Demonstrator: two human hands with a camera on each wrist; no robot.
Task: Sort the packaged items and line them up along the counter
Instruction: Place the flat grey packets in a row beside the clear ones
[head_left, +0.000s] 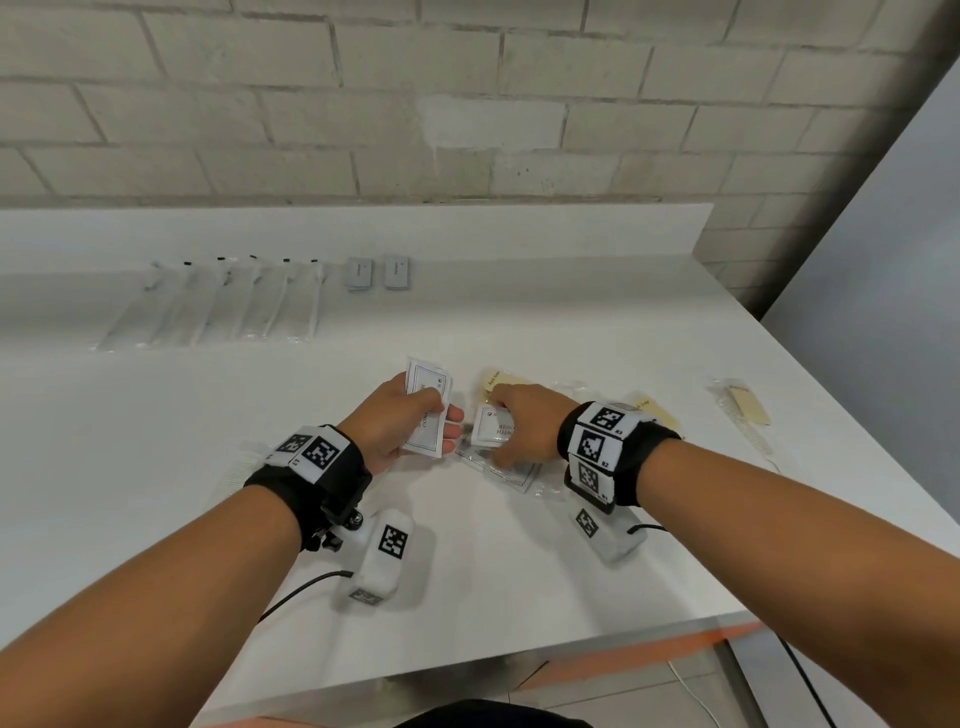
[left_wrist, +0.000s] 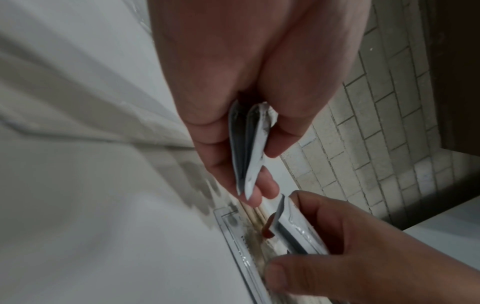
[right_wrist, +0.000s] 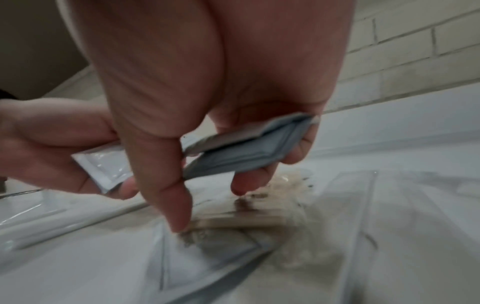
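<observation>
My left hand (head_left: 415, 423) grips a small stack of white printed sachets (head_left: 427, 410) upright above the counter; the left wrist view shows these sachets (left_wrist: 250, 148) edge-on between thumb and fingers. Just to its right, my right hand (head_left: 511, 434) pinches more white sachets (head_left: 491, 427), which appear grey (right_wrist: 246, 152) in the right wrist view. Below the right hand lies a loose pile with a clear flat packet (head_left: 506, 470) and yellow packets (head_left: 493, 382).
Several long clear packets (head_left: 218, 304) and two small grey packets (head_left: 376, 272) stand in a row along the back of the white counter (head_left: 156, 415). A packaged comb (head_left: 743, 410) lies far right. The counter's right edge (head_left: 831, 441) runs diagonally.
</observation>
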